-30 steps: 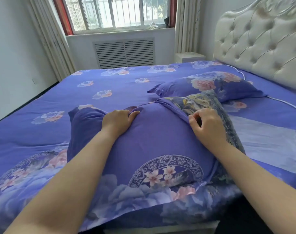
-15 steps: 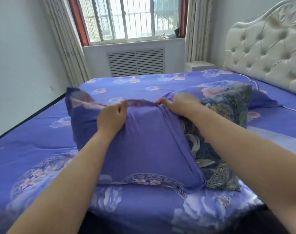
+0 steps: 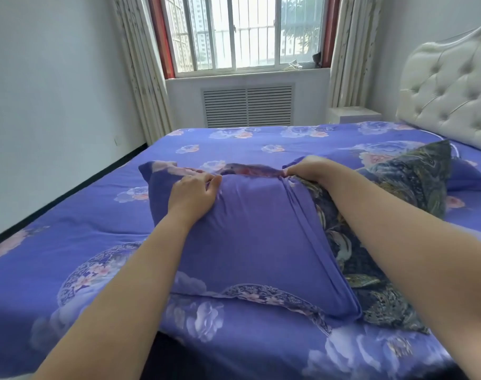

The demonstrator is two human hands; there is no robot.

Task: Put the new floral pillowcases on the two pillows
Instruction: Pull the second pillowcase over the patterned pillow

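A pillow with a dark patterned cover (image 3: 393, 204) stands tilted on the bed, partly inside a purple floral pillowcase (image 3: 261, 237). The pillow's right half sticks out of the case's open side. My left hand (image 3: 191, 194) grips the case's top edge on the left. My right hand (image 3: 308, 168) grips the same top edge further right, where the case meets the pillow. A second pillow in a purple floral case (image 3: 464, 178) lies behind, near the headboard, mostly hidden.
The bed carries a purple floral cover (image 3: 69, 242). A white tufted headboard (image 3: 447, 89) stands at the right, a white nightstand (image 3: 354, 115) in the far corner. A window with curtains and a vent panel (image 3: 247, 105) fill the far wall.
The pillow has been lifted from lying flat to standing on its edge. Both hands moved from its face up to the case's top edge and now hold it there.
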